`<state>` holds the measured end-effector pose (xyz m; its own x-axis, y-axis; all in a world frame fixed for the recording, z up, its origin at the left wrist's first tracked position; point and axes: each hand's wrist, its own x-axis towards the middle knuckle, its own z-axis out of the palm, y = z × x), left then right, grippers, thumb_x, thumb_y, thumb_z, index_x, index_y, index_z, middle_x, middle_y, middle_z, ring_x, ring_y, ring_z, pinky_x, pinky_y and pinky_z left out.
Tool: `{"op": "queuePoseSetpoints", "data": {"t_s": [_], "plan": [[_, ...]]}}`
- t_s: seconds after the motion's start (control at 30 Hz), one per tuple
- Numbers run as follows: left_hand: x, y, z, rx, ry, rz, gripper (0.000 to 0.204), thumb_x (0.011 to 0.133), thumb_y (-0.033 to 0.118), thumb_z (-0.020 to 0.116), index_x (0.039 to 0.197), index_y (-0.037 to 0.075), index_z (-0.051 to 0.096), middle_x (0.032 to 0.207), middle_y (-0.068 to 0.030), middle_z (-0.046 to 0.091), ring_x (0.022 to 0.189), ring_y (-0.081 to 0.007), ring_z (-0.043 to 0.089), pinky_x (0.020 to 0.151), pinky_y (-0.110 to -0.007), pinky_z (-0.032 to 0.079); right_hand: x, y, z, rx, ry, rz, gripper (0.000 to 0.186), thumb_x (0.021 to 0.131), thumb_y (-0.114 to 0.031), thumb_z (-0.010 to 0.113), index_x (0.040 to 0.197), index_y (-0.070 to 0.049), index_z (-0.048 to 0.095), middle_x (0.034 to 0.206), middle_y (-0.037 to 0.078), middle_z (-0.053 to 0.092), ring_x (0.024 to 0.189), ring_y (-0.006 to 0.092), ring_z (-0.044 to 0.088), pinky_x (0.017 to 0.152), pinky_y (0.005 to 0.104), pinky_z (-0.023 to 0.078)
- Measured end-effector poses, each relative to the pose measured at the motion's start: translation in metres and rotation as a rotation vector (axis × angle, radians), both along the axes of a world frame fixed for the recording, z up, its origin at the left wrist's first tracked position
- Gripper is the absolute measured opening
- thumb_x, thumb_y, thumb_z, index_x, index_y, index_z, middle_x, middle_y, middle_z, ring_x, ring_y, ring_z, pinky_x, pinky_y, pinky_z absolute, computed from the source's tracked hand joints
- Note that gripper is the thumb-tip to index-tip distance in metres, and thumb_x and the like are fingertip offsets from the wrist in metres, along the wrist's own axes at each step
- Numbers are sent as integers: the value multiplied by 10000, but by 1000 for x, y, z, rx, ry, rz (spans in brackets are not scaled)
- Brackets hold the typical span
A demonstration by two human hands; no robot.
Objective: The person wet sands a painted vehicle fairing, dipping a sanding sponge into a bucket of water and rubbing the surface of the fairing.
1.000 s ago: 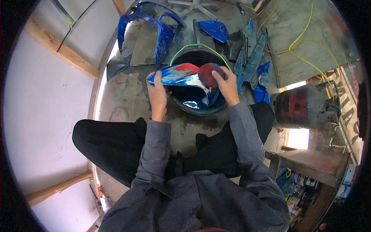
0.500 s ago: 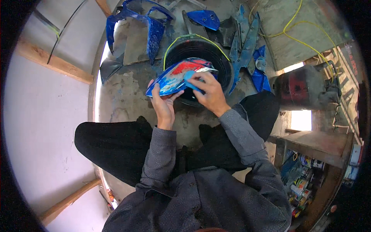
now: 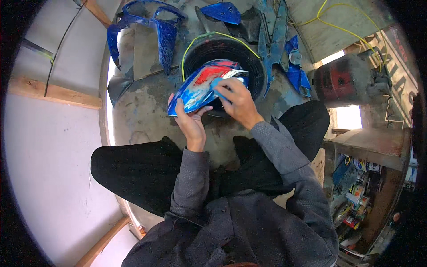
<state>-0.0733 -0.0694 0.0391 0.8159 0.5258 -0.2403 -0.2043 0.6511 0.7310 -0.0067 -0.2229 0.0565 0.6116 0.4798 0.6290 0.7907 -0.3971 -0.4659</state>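
Observation:
A glossy motorcycle fairing panel (image 3: 199, 89) in blue, red and white is held tilted over a black tub (image 3: 253, 58). My left hand (image 3: 190, 122) grips its near left end, thumb on top and fingers round the underside. My right hand (image 3: 239, 100) pinches a small light-blue pad (image 3: 216, 83) against the panel's painted face, right of its middle. Most of the pad is under the fingers, so I cannot tell if it is a sponge or a folded abrasive sheet. The panel hides part of the tub's inside.
Blue fairing parts (image 3: 164, 42) lie beyond the tub, with more blue panels (image 3: 296, 73) to its right. A yellow cord (image 3: 338, 24) runs at the far right, above a dark red-and-black tank (image 3: 333, 84). A wooden shelf (image 3: 364, 144) holding cans stands at my right.
The view has shifted slightly, moving the surroundings in the picture. My right hand and the pad have moved slightly over the panel; my left hand keeps its grip.

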Motion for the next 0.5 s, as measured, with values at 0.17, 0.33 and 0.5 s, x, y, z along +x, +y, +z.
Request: {"op": "queuePoseSetpoints", "data": {"t_s": [0.17,0.33,0.5], "plan": [[-3,6,-9,-30,-29,21,567,1104,414,492,1571,131,339,1352,-180,650,1095,-321,730,735,-474,673,-27,18,7,20,53,103,410,749,15,765,1152,-32,705,1118,154,664,1040,379,661,933,456,543],[-1,1,-2,-38,-11,4,607,1103,387,507,1605,133,279,1375,-196,619,1105,-321,725,727,-473,682,-4,0,-1,-39,42,-93,354,757,34,779,1106,-17,739,1089,128,679,1028,349,677,902,458,552],[-2,9,-9,-24,-20,-16,595,1097,378,533,1586,129,303,1402,-185,595,1135,-325,711,726,-480,681,-14,8,3,17,5,127,350,754,50,776,1097,-11,745,1091,143,686,1003,357,674,869,456,549]]}}
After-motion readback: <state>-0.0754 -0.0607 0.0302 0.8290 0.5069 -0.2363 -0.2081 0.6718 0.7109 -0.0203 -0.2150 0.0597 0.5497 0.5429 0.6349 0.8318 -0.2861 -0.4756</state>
